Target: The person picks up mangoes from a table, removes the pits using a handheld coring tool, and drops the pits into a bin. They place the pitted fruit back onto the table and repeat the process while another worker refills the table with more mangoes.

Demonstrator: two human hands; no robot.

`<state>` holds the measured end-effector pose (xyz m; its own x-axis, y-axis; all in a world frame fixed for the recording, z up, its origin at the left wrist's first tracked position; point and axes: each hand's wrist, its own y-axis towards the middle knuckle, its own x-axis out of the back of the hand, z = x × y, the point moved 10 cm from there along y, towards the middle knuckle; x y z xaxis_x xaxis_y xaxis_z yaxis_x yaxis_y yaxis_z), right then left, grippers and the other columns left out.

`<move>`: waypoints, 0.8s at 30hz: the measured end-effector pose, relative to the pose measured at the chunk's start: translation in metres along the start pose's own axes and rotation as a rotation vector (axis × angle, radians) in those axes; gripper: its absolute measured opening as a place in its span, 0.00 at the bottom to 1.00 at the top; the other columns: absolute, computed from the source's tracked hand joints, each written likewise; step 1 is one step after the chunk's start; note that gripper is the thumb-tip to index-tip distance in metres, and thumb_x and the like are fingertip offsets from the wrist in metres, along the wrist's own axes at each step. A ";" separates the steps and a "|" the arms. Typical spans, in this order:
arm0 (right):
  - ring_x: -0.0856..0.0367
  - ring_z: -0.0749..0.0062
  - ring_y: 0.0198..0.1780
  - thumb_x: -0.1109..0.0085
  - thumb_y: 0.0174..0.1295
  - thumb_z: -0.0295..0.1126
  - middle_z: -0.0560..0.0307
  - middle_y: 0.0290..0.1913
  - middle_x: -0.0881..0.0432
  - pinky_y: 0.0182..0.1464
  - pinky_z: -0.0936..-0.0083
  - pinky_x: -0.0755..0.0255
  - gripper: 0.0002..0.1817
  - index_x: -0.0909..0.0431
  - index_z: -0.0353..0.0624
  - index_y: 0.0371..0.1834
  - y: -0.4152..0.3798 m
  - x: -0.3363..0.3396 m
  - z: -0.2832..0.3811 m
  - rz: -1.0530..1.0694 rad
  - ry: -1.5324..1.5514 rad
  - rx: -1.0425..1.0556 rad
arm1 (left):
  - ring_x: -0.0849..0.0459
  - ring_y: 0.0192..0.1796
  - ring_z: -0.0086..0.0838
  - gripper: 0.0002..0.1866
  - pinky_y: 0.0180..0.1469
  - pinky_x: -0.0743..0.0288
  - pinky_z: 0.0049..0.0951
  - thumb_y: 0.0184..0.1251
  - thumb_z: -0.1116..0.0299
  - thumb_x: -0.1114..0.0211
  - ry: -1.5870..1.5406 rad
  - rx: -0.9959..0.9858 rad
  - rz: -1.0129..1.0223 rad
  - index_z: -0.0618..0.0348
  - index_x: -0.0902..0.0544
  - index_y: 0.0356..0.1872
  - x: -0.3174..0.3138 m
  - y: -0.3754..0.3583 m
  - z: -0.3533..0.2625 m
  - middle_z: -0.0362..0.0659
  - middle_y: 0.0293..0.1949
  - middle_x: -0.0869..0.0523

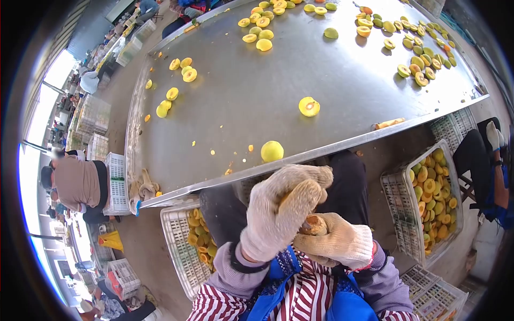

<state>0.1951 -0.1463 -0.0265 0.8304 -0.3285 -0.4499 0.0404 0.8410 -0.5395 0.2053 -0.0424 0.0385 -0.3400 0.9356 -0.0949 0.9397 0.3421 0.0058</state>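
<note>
Both hands wear pale knit work gloves, stained at the fingers, and are close together over my lap, in front of the metal table's edge. My left hand (284, 206) is closed, thumb pressed along the curled fingers; whatever they hold is hidden. Just below and to the right, my right hand (342, 241) is also closed. A brown rounded end (312, 223) shows at its fingers, too little to name. Nearest on the metal table (230, 112) are a yellow-green fruit (272, 151) and a cut fruit half showing its inside (309, 106).
Several fruit halves (420, 79) lie across the table's far side. A wooden-looking handle (390, 124) rests by its near edge. Crates of fruit halves stand at left (182, 249) and right (396, 214) of my legs. Other people sit nearby, one in a brown top (80, 182).
</note>
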 end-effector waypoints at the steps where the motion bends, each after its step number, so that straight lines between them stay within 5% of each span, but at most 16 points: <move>1: 0.27 0.84 0.20 0.34 0.69 0.42 0.67 0.22 0.24 0.22 0.81 0.33 0.15 0.22 0.40 0.41 -0.001 -0.003 -0.003 0.040 -0.015 -0.027 | 0.12 0.41 0.33 0.19 0.47 0.18 0.32 0.74 0.60 0.38 -0.110 0.176 0.081 0.70 0.13 0.46 -0.007 0.004 0.009 0.52 0.43 0.11; 4: 0.27 0.84 0.21 0.34 0.68 0.42 0.68 0.23 0.24 0.23 0.82 0.33 0.15 0.22 0.41 0.43 -0.006 -0.011 -0.007 0.104 0.112 -0.014 | 0.16 0.45 0.21 0.15 0.48 0.19 0.26 0.75 0.65 0.34 -0.203 0.229 0.253 0.68 0.14 0.51 -0.015 0.003 0.018 0.43 0.44 0.10; 6: 0.22 0.83 0.28 0.32 0.68 0.40 0.67 0.29 0.20 0.31 0.82 0.28 0.16 0.22 0.41 0.49 -0.008 -0.007 -0.036 0.131 0.154 -0.130 | 0.12 0.43 0.26 0.14 0.46 0.18 0.28 0.73 0.65 0.34 -0.150 0.171 0.311 0.65 0.13 0.50 -0.016 0.000 0.016 0.46 0.44 0.09; 8: 0.21 0.83 0.36 0.32 0.68 0.39 0.65 0.36 0.18 0.38 0.82 0.25 0.18 0.22 0.40 0.54 -0.002 -0.013 -0.039 0.249 0.293 0.017 | 0.09 0.40 0.34 0.12 0.43 0.16 0.29 0.70 0.66 0.33 0.213 -0.420 0.275 0.62 0.12 0.48 -0.016 -0.001 -0.032 0.50 0.44 0.09; 12: 0.20 0.83 0.41 0.32 0.69 0.38 0.64 0.41 0.17 0.43 0.81 0.24 0.18 0.21 0.40 0.56 0.002 -0.021 -0.051 0.477 0.504 0.062 | 0.08 0.40 0.39 0.15 0.40 0.16 0.32 0.61 0.63 0.29 0.363 -0.665 0.224 0.59 0.11 0.46 -0.019 -0.014 -0.050 0.51 0.44 0.09; 14: 0.21 0.85 0.40 0.32 0.69 0.37 0.66 0.39 0.17 0.42 0.81 0.25 0.16 0.20 0.41 0.54 0.001 -0.028 -0.051 0.557 0.502 0.047 | 0.08 0.43 0.41 0.17 0.42 0.16 0.34 0.58 0.61 0.28 0.404 -0.640 0.221 0.59 0.11 0.46 -0.020 -0.021 -0.045 0.50 0.45 0.09; 17: 0.22 0.87 0.38 0.33 0.68 0.37 0.68 0.37 0.18 0.40 0.83 0.26 0.15 0.19 0.42 0.52 -0.003 -0.037 -0.040 0.626 0.403 0.067 | 0.09 0.42 0.42 0.25 0.47 0.15 0.39 0.75 0.51 0.38 0.016 -0.511 0.114 0.69 0.14 0.43 -0.014 -0.022 -0.024 0.56 0.42 0.10; 18: 0.23 0.88 0.38 0.33 0.68 0.36 0.69 0.37 0.19 0.39 0.82 0.27 0.13 0.19 0.42 0.51 0.000 -0.030 -0.030 0.450 0.289 0.147 | 0.09 0.42 0.42 0.25 0.47 0.15 0.39 0.75 0.51 0.38 0.013 -0.510 0.118 0.69 0.14 0.43 -0.021 -0.024 -0.026 0.56 0.42 0.10; 20: 0.25 0.88 0.36 0.34 0.69 0.36 0.71 0.33 0.22 0.38 0.81 0.28 0.10 0.19 0.44 0.47 0.001 -0.036 -0.034 0.539 0.258 0.017 | 0.11 0.38 0.37 0.30 0.44 0.15 0.38 0.79 0.45 0.47 -0.382 -0.034 -0.037 0.69 0.17 0.48 -0.016 -0.015 0.010 0.55 0.41 0.11; 22: 0.26 0.88 0.33 0.35 0.70 0.37 0.73 0.31 0.24 0.36 0.80 0.29 0.09 0.20 0.45 0.45 0.000 -0.047 -0.033 0.649 0.161 -0.016 | 0.12 0.37 0.31 0.32 0.33 0.22 0.23 0.79 0.39 0.52 -0.598 0.285 -0.198 0.63 0.19 0.53 -0.004 -0.013 0.042 0.52 0.43 0.12; 23: 0.26 0.88 0.33 0.36 0.70 0.37 0.74 0.30 0.25 0.35 0.80 0.29 0.09 0.20 0.45 0.44 0.000 -0.055 -0.029 0.715 0.085 0.021 | 0.12 0.37 0.30 0.32 0.31 0.24 0.21 0.79 0.39 0.51 -0.470 0.252 -0.304 0.62 0.20 0.55 0.014 -0.011 0.043 0.51 0.43 0.12; 24: 0.28 0.89 0.30 0.37 0.70 0.37 0.75 0.28 0.27 0.32 0.81 0.31 0.08 0.21 0.46 0.42 0.012 -0.047 -0.041 0.550 -0.095 0.078 | 0.12 0.36 0.30 0.32 0.29 0.26 0.20 0.78 0.39 0.51 -0.339 0.222 -0.406 0.61 0.20 0.56 0.034 -0.013 0.045 0.50 0.44 0.12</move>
<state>0.1336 -0.1382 -0.0408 0.7872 0.2047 -0.5817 -0.3748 0.9079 -0.1878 0.1831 -0.0195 -0.0091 -0.6784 0.6405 -0.3598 0.7343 0.6071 -0.3038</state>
